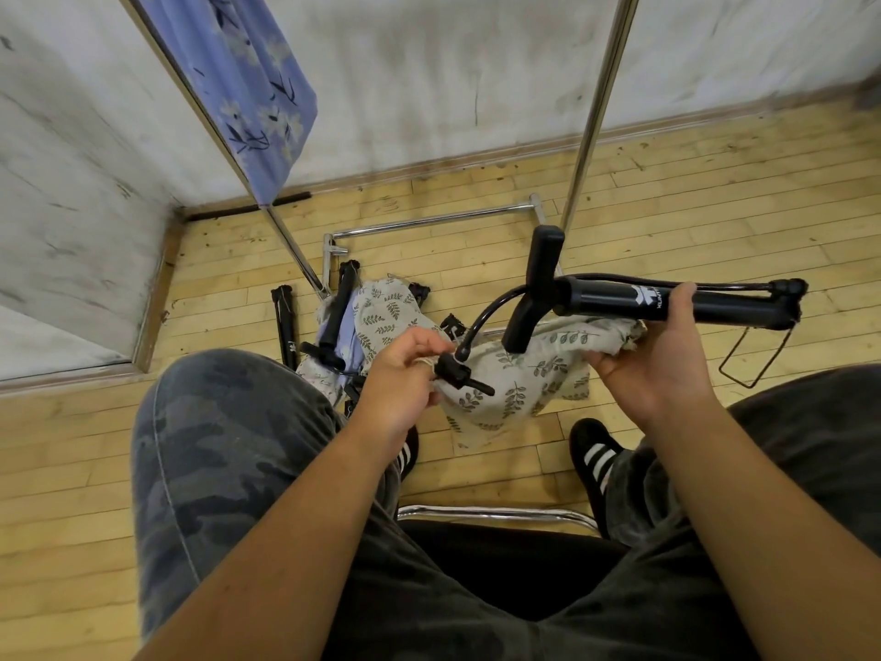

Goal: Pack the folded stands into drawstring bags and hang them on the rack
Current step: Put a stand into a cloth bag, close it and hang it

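Now stand (619,299) in rt fingers (679,302), over bag (524,374).

Black folded stand (619,300), held level above limp leaf-print drawstring bag (524,374); more stands (284,322) and bags (381,307), perhaps three of each, heaped at chrome rack (599,102) foot

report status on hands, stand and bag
Right hand grips the stand by its tube. Left hand pinches the bag at its cord. Stand not yet in the bag; hose end lies across it.
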`<state>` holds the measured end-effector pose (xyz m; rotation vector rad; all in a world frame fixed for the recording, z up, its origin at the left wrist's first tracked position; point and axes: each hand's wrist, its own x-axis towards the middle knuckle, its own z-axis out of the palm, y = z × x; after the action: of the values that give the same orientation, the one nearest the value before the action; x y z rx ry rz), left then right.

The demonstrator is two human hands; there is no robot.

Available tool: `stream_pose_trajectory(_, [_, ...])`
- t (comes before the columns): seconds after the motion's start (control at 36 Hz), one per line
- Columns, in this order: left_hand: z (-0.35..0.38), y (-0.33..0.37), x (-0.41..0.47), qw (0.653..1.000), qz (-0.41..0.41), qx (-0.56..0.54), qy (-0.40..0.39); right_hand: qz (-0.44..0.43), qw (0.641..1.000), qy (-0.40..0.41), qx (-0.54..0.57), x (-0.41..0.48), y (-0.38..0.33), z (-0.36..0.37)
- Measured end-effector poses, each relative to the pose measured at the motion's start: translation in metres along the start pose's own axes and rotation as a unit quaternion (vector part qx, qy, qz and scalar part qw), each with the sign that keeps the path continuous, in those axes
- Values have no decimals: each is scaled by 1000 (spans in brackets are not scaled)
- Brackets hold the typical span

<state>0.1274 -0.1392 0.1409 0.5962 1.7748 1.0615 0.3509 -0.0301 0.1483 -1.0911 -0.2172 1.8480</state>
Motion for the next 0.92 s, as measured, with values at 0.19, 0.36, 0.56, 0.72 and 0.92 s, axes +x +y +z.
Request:
stream_pose_trajectory(0.19, [2, 3, -4, 1000, -20, 14, 10, -5, 1000, -11, -2, 2, 3, -1])
stream_pose_trajectory(0.36, [6, 6, -5, 998, -65, -18, -16, -6, 1000, 0, 2, 4, 5, -2])
stream_pose_trajectory(0.56, [1, -11, 8, 999, -36, 15, 19, -21, 999, 28, -14, 1, 6, 3])
stream_pose_trajectory(0.72, [-1, -17, 11, 993, -10, 101, 58, -26, 999, 29, -31, -2, 4, 7])
stream_pose_trajectory(0.92, [2, -19, 13, 997, -72, -10, 27, -24, 999, 22, -31, -2, 6, 7])
